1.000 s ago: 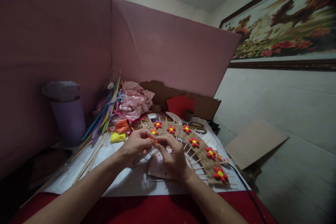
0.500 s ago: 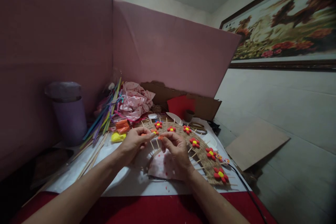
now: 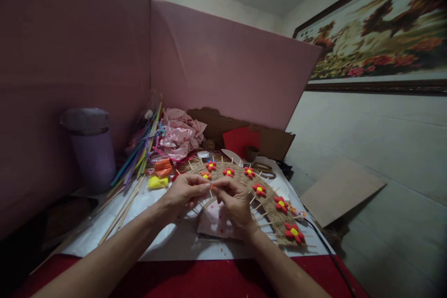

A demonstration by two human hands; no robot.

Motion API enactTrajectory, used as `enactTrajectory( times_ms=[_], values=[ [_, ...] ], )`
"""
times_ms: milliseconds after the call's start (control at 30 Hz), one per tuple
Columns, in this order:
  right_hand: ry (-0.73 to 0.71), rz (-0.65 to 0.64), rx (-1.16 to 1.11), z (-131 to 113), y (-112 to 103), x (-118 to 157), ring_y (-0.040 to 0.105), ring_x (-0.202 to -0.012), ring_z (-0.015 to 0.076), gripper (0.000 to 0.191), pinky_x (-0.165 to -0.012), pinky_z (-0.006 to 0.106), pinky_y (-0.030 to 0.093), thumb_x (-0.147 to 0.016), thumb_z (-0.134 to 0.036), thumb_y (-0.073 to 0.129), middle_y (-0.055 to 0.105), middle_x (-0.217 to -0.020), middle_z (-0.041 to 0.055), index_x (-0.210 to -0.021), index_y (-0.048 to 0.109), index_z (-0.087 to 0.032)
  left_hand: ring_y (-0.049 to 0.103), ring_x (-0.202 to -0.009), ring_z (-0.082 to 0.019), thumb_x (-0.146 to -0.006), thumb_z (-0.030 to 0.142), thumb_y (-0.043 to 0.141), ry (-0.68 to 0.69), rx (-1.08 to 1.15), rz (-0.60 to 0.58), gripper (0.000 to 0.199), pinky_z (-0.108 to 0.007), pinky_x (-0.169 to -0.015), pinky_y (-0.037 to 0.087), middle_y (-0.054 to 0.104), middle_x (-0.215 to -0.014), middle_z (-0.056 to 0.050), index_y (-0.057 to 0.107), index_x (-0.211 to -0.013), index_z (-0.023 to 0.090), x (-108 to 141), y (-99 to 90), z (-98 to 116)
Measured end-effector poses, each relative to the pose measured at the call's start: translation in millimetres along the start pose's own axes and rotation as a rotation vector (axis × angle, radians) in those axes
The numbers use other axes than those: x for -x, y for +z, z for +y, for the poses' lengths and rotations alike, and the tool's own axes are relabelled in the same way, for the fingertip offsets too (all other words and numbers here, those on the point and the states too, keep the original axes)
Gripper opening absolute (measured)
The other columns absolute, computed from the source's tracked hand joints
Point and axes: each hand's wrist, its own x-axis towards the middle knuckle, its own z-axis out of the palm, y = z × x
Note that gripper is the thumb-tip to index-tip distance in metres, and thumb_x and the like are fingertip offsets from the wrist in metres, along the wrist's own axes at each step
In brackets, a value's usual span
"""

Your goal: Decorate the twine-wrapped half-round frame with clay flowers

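My left hand (image 3: 186,193) and my right hand (image 3: 234,199) meet above the near side of an arched woven twine band (image 3: 240,180). Both are closed in a pinch, fingertips together around a small piece of orange modelling clay (image 3: 211,186), mostly hidden by the fingers. Just behind the fingertips is an orange flower with a yellow centre (image 3: 206,175) on the band. Several red flowers with yellow centres, one of them a red flower (image 3: 259,190), follow its curve to the right. Thin wooden sticks (image 3: 258,206) poke out along both edges of the band.
Orange clay (image 3: 163,167) and yellow clay (image 3: 158,182) in wrappers lie left of the band. Behind are coloured pipe cleaners (image 3: 141,153), crumpled pink cloth (image 3: 183,132) and scissors (image 3: 267,169). A purple bin (image 3: 92,158) stands left; a black cable (image 3: 324,247) runs along the right.
My hands have come together, the left fingertips moving down and right from beside the orange flower to the clay piece at the right fingertips. The orange flower shows more fully.
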Motion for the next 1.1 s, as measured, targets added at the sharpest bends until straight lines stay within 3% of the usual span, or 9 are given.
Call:
enactTrajectory(
  times_ms=[100,200,433,667,833,967,1100],
  values=[
    [-0.084,-0.023,0.131,1,-1,3,0.052,-0.062,0.0118,0.006,-0.053,0.023,0.042,-0.077,-0.023,0.063,0.060,-0.074,0.0013,-0.078,0.069,-0.020,0.037,-0.037,-0.003,-0.065,0.036,0.071,0.005,-0.025,-0.017,0.026,-0.017,-0.037,0.024,0.052,-0.051,0.003,0.065,-0.071,0.011,0,-1.1,0],
    [-0.080,-0.045,0.167,2,-1,5,0.056,-0.070,0.0141,0.009,-0.057,0.025,0.045,-0.079,-0.024,0.062,0.063,-0.081,0.0028,-0.085,0.067,-0.021,0.037,-0.038,-0.004,-0.064,0.036,0.073,0.039,-0.019,0.001,0.026,-0.017,-0.038,0.025,0.050,-0.049,0.004,0.064,-0.069,0.012,0,-1.2,-2],
    [-0.089,0.022,0.180,4,0,6,0.056,-0.070,0.0139,0.005,-0.064,0.026,0.046,-0.079,-0.024,0.063,0.059,-0.076,0.0012,-0.077,0.061,-0.019,0.034,-0.036,-0.003,-0.067,0.049,0.066,0.036,-0.026,0.029,0.039,-0.017,-0.036,0.021,0.046,-0.045,0.004,0.058,-0.060,0.012,0,4.9,0],
    [-0.228,-0.027,0.253,-4,-1,7,0.057,-0.085,0.0169,0.009,-0.075,0.030,0.047,-0.082,-0.018,0.057,0.059,-0.089,0.0042,-0.088,0.063,-0.021,0.028,-0.032,-0.002,-0.065,0.041,0.071,-0.015,0.064,-0.049,0.034,-0.018,-0.033,0.016,0.040,-0.041,0.006,0.054,-0.056,0.013,3,4.7,4],
    [-0.224,0.011,0.286,-5,-1,7,0.056,-0.080,0.0163,0.008,-0.072,0.029,0.047,-0.082,-0.021,0.058,0.059,-0.086,0.0036,-0.088,0.063,-0.021,0.029,-0.035,-0.002,-0.064,0.034,0.073,-0.041,0.150,-0.095,0.027,-0.017,-0.035,0.016,0.042,-0.043,0.006,0.055,-0.063,0.014,2,2.1,5],
    [-0.279,-0.012,0.305,-5,-1,7,0.055,-0.076,0.0153,0.009,-0.068,0.028,0.046,-0.083,-0.018,0.056,0.057,-0.081,0.0022,-0.080,0.065,-0.022,0.028,-0.033,-0.002,-0.065,0.041,0.071,-0.018,0.091,-0.103,0.033,-0.018,-0.034,0.016,0.043,-0.043,0.006,0.053,-0.059,0.014,1,2.4,1],
    [-0.305,-0.030,0.326,-7,-1,7,0.055,-0.077,0.0154,0.016,-0.069,0.029,0.045,-0.083,-0.014,0.054,0.056,-0.083,0.0026,-0.085,0.067,-0.023,0.029,-0.033,-0.002,-0.067,0.045,0.068,-0.006,0.054,-0.096,0.037,-0.018,-0.034,0.015,0.046,-0.044,0.004,0.054,-0.055,0.013,3,5.1,2]
  ],
)
